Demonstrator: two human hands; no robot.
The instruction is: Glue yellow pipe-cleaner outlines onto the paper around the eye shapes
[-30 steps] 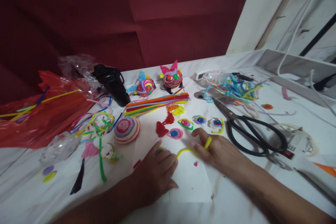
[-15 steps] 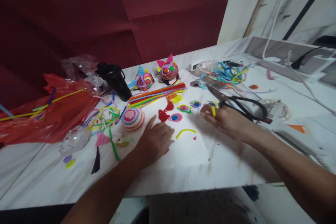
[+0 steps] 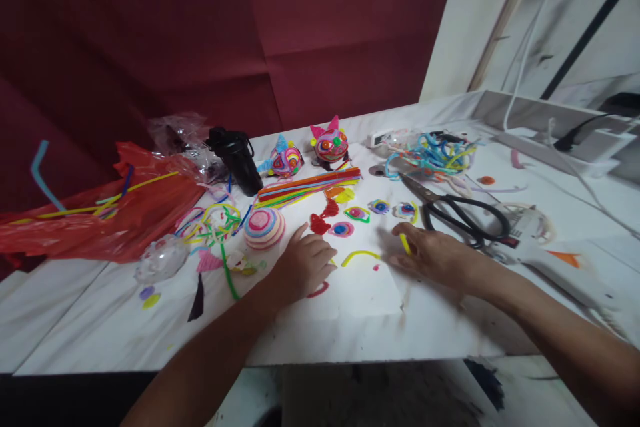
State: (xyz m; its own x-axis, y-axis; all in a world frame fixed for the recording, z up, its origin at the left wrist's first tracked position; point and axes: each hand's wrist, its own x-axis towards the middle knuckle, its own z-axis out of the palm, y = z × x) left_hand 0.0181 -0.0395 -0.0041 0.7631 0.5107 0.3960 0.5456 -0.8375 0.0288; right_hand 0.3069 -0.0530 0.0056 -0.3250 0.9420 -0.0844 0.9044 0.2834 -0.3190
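My right hand [image 3: 431, 255] is closed on a short yellow pipe cleaner piece [image 3: 405, 244], pinched between thumb and fingers just above the white paper. My left hand [image 3: 305, 265] lies on the paper with fingers extended, beside a red curved piece [image 3: 319, 289] partly under it. Between the hands is a curved yellow strip [image 3: 360, 255] with a tiny pink bit [image 3: 376, 267]. Beyond them sit several coiled eye shapes, among them a pink-and-blue one [image 3: 341, 229], a green-edged one [image 3: 358, 214] and a white-and-yellow one [image 3: 405, 211]. Red fuzzy pieces [image 3: 320, 223] lie nearby.
Black-handled scissors [image 3: 465, 213] lie beyond my right hand. A striped dome [image 3: 265, 227], pipe cleaner bundle [image 3: 310, 188], black bottle [image 3: 237, 160] and two decorated heads, one pink-eared [image 3: 330, 143], stand behind. Red plastic bag [image 3: 150, 213] is left; tangled pipe cleaners [image 3: 435, 157] and power strip [image 3: 560, 150] right.
My right hand has drawn back toward me with the yellow piece, uncovering the white-and-yellow eye shape. My left hand stays in place on the paper. The view has shifted slightly.
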